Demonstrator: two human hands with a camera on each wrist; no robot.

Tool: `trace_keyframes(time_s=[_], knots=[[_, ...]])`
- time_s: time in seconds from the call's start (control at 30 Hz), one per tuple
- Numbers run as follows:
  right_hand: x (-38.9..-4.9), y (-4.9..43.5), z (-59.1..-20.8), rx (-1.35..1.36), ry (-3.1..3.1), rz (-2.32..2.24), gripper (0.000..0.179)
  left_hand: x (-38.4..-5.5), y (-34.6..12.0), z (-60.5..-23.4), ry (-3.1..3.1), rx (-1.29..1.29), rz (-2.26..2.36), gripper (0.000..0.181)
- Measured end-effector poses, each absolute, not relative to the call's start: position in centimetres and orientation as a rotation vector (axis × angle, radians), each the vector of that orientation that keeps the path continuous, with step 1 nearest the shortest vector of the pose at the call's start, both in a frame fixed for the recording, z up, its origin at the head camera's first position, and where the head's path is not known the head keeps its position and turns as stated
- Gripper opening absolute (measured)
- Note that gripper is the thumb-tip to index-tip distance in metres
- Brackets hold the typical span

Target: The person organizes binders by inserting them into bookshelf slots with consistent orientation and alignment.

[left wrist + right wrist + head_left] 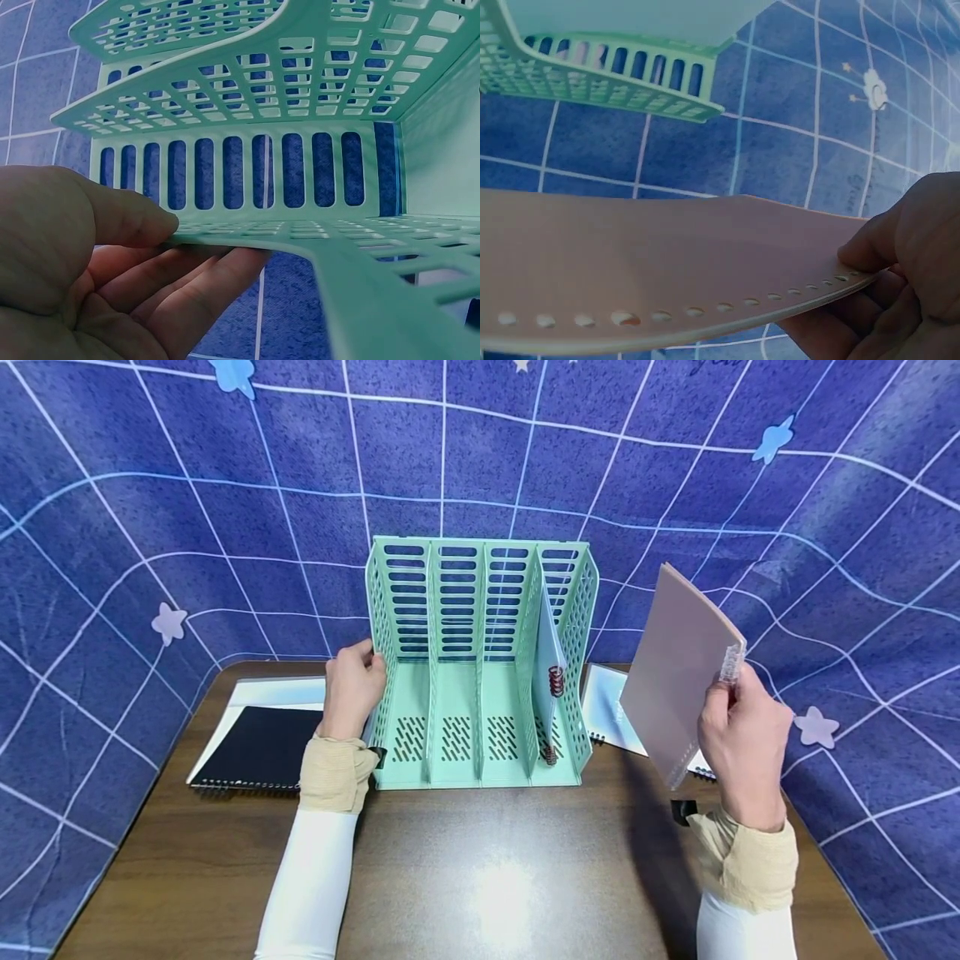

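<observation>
- Currently, the work appears to be at an early stage: one of the four slots in the rack [457, 693] carries a notebook.
- Done: the blue notebook [547, 656] stands in the 3 o'clock slot, its red coil [556, 682] toward 6 o'clock.
- Remaining, judged from the layout: the pink notebook [671, 672] is outside the rack. The black notebook [258, 747] lies over a pale notebook [285, 693] on the surface [585, 835], at 8 o'clock from the rack. Whether these also belong in the slots cannot be determined.
- Partly hidden: a white notebook [603, 706], or more than one, lies behind the pink notebook.
- Location: the pink notebook is at 3 o'clock from the rack, apart from it, and appears raised above the surface.
- Orientation: its long axis runs from 1 o'clock to 7 o'clock in the head view. The punched edge faces 4 o'clock; the opposite edge faces 10 o'clock.
- Right hand [750, 743]: gripping the pink notebook at the 1 o'clock end of its punched edge, between thumb and fingers.
- Left hand [352, 689]: pinching the 9 o'clock wall of the rack, thumb inside, fingers outside.
</observation>
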State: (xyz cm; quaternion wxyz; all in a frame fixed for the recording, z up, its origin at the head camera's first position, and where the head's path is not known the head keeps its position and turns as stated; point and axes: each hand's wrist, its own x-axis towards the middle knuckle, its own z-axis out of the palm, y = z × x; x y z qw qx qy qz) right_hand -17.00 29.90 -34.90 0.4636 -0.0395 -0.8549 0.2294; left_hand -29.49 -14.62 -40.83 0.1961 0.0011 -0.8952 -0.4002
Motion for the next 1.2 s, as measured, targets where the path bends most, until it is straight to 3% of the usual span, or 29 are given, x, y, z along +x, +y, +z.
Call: trace_keyframes(time_s=[1.2], knots=[[-12.0, 25.9, -31.6, -0.052, -1.863, 0.776, 0.016, -29.5, -14.5, -40.9, -2.488, -0.031, -1.077, 0.024]])
